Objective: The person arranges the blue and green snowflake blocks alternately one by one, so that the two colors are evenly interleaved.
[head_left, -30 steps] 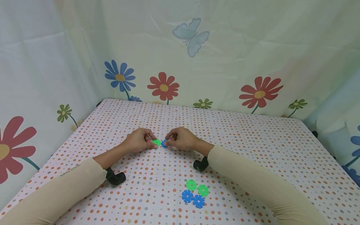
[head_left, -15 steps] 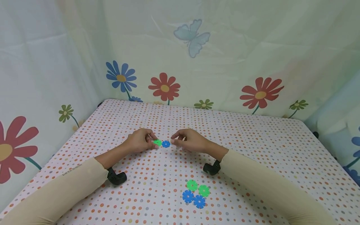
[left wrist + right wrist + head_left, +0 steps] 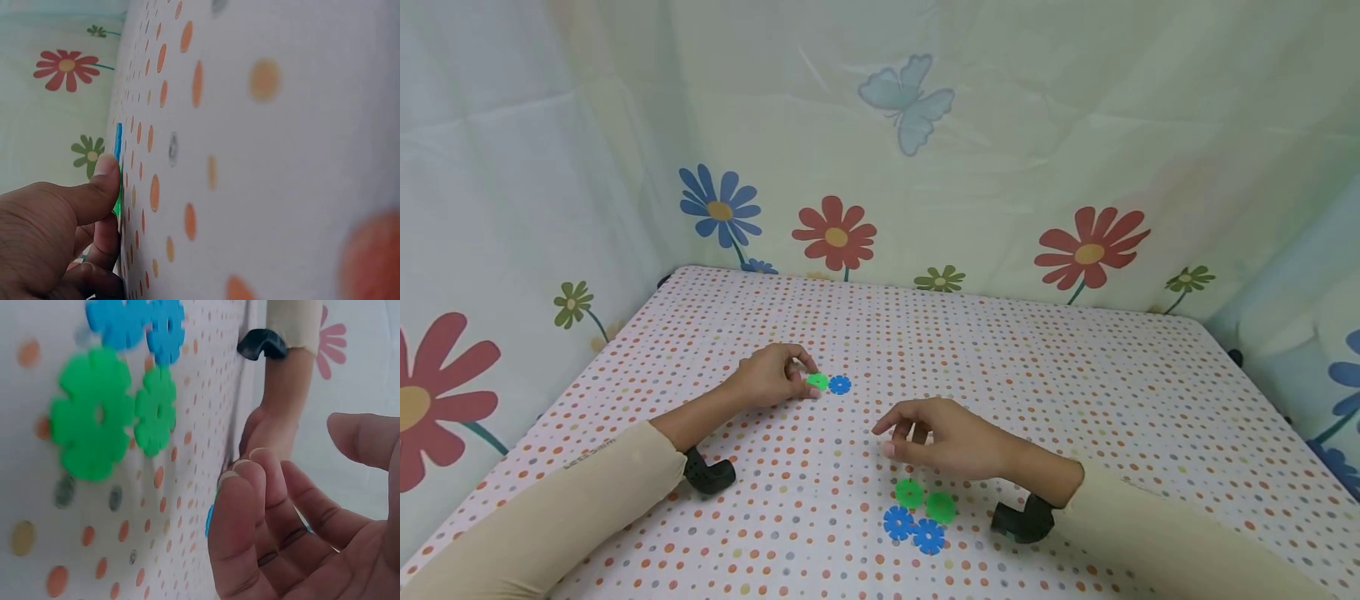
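Note:
My left hand [image 3: 771,377] pinches a green notched plastic disc [image 3: 817,382] between thumb and fingers at the table's middle. Right beside it lies a blue notched disc [image 3: 840,384]; whether their edges are joined I cannot tell. In the left wrist view, the thumb covers much of the green disc [image 3: 118,201], and the blue disc [image 3: 118,142] shows edge-on. Holding nothing, my right hand [image 3: 951,439] hovers with loosely bent fingers just beyond two green discs [image 3: 940,507] and two blue discs [image 3: 898,522]. The right wrist view has those green discs [image 3: 94,415] close up.
A dotted cloth covers the table [image 3: 760,533]. Behind it hangs a curtain [image 3: 1000,167] printed with flowers and a butterfly. Each wrist carries a black strap mount [image 3: 1024,521].
My right hand has let go of the blue disc and drawn back to the right, toward the loose discs. The left hand stays put on the green disc.

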Tool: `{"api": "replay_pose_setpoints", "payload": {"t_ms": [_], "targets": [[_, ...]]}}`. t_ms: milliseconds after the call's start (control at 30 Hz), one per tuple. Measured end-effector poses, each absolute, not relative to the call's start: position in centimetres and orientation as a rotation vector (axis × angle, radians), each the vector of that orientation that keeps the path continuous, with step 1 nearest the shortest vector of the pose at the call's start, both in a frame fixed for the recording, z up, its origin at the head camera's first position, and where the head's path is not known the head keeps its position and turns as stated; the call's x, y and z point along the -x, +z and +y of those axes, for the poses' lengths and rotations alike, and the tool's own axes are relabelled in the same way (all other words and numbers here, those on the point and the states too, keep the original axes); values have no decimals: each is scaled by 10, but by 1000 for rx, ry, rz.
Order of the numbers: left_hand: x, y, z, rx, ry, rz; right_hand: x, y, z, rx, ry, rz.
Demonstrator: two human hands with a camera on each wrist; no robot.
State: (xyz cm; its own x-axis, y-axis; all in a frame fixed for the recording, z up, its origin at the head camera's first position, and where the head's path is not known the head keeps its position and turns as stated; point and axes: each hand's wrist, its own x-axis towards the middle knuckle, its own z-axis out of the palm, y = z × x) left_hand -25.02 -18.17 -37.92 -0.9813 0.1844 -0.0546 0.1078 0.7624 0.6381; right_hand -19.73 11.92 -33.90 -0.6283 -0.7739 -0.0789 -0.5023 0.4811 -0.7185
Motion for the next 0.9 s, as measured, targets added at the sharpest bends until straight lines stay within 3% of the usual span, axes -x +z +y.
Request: {"api": "replay_pose_setpoints", "payload": {"t_ms": [333, 700, 900], "targets": [[251, -375, -181, -250, 951, 2860, 168, -349, 160, 1062, -1034, 2337], [247, -365, -172, -264, 733, 2961, 166, -359, 184, 979, -1005, 2368], [249, -369, -163, -310, 1006, 2815, 167, -364, 188, 946, -1021, 2341]]}}
